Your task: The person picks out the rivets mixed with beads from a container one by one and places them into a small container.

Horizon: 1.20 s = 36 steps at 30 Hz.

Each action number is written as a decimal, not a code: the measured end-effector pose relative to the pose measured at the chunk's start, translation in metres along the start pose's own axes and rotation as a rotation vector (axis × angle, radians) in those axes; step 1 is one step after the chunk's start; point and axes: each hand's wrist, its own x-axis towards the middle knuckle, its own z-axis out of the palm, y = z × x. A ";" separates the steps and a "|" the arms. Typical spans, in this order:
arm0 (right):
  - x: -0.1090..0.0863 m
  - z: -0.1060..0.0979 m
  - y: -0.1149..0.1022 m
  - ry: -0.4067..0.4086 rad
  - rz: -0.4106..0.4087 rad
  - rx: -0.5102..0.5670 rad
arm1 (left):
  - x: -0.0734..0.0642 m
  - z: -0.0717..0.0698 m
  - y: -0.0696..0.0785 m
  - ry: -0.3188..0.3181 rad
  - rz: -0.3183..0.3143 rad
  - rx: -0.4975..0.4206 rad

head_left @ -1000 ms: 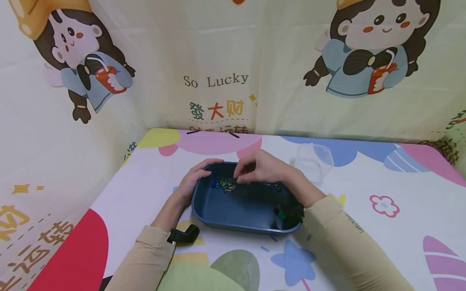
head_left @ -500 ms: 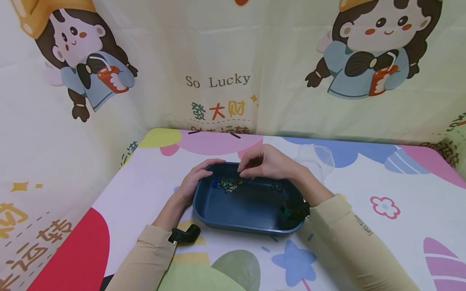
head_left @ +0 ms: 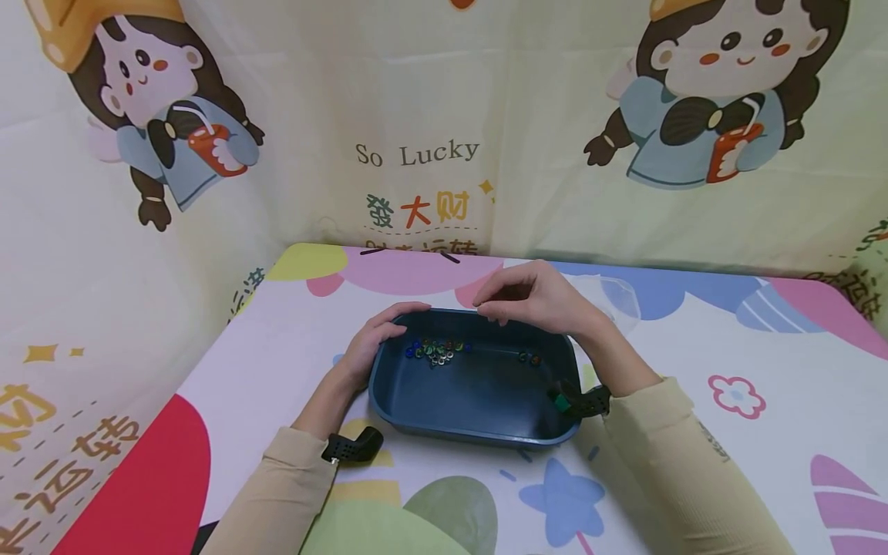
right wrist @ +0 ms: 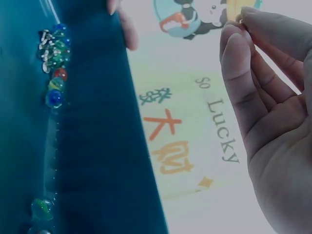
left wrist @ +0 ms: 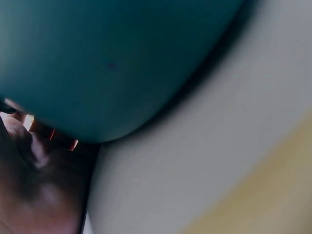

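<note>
A dark blue tray (head_left: 479,401) sits on the table, its left end gripped by my left hand (head_left: 368,347), thumb at the rim and fingers along the far side. Small silver metal pieces (head_left: 440,358) lie heaped with glass marbles (right wrist: 58,51) in the tray's far left part. My right hand (head_left: 534,301) hangs over the far rim, apart from the heap. In the right wrist view its thumb and fingertips pinch a tiny shiny piece (right wrist: 242,21), mostly hidden by the fingers. The left wrist view shows mainly the tray's outer wall (left wrist: 122,73).
Two more marbles (head_left: 529,358) lie by the tray's far wall on the right. Behind my right hand stands a clear plastic box (head_left: 620,301), partly covered by it. The patterned tablecloth (head_left: 659,462) runs back to a printed curtain (head_left: 541,154).
My right hand has lifted from the heap and moved right and away, over the far rim, its fingertips still pinched. My left hand stays on the tray.
</note>
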 end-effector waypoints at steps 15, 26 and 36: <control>-0.028 -0.019 0.002 0.167 -0.037 0.151 | 0.000 0.002 0.001 0.001 -0.004 0.018; -0.034 -0.027 0.004 0.183 -0.034 0.150 | -0.001 0.002 0.002 0.018 -0.011 0.022; -0.046 -0.036 0.013 0.250 0.021 0.190 | 0.000 0.001 0.001 0.009 -0.012 0.017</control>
